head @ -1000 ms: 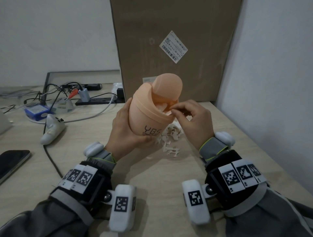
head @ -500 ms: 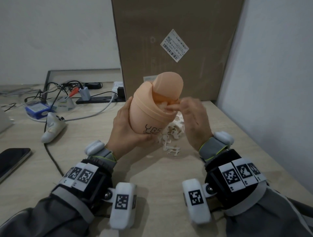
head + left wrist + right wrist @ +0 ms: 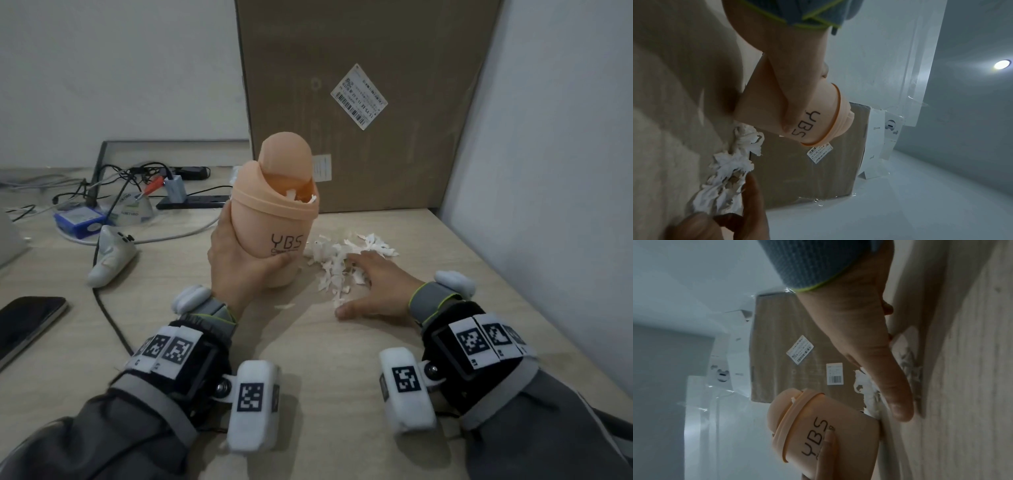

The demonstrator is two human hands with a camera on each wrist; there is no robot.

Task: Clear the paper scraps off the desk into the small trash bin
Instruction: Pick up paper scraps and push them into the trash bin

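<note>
A small peach trash bin point(image 3: 274, 222) marked YBS stands slightly tilted on the desk, its swing lid tipped back with white scraps showing in the opening. My left hand point(image 3: 239, 263) grips its lower body; the wrist view shows the thumb across the bin point(image 3: 797, 105). A pile of white paper scraps point(image 3: 342, 257) lies on the desk just right of the bin. My right hand point(image 3: 370, 287) lies flat, fingers extended, on the near side of the pile. In the right wrist view the right hand point(image 3: 869, 353) presses down beside the scraps point(image 3: 865, 389) and the bin point(image 3: 818, 426).
A tall cardboard box point(image 3: 359, 102) stands close behind the bin and a wall point(image 3: 548, 171) runs along the right. To the left lie a white device point(image 3: 113, 253), cables, a blue box point(image 3: 82, 219) and a phone point(image 3: 27, 322).
My right hand has left the bin's opening and come down flat onto the scrap pile. The bin has tipped more upright in my left hand.
</note>
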